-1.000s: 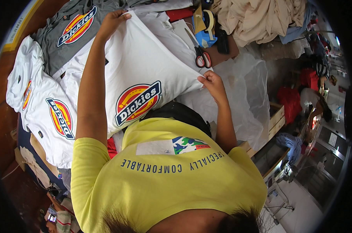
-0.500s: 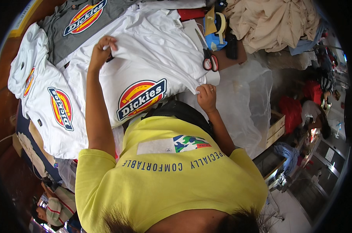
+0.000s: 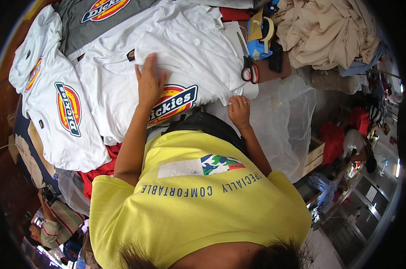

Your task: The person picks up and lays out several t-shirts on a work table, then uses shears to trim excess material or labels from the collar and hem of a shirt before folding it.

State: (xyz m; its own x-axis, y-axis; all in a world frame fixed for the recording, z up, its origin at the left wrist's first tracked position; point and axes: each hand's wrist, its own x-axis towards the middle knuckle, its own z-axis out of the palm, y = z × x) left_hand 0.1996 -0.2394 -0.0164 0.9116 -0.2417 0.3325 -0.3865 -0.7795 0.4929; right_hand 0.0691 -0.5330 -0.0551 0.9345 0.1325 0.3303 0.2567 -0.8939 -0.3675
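Note:
A white T-shirt (image 3: 196,54) with a red, yellow and navy printed badge lies spread in front of me. My left hand (image 3: 150,83) is on its cloth beside the badge, open, fingers apart and slightly blurred; its wrist covers part of the print. At the shirt's right corner, my right hand (image 3: 239,110) pinches the edge of the cloth between thumb and fingers. Left of this shirt lies another white T-shirt (image 3: 50,121) with the same badge. Behind them is a grey T-shirt (image 3: 75,38), also printed.
Scissors (image 3: 249,71) with red and black handles lie beyond my right hand, near a blue tape dispenser (image 3: 259,50). A heap of beige cloth (image 3: 324,31) fills the far right. Clear plastic sheeting (image 3: 279,130) hangs at the right, by a wooden crate (image 3: 314,157). Several people are in the background.
My left hand has moved right and nearer to me, its curled fingers now spread on the shirt. My right hand keeps its pinch in nearly the same place. Red cloth now shows beside my left arm.

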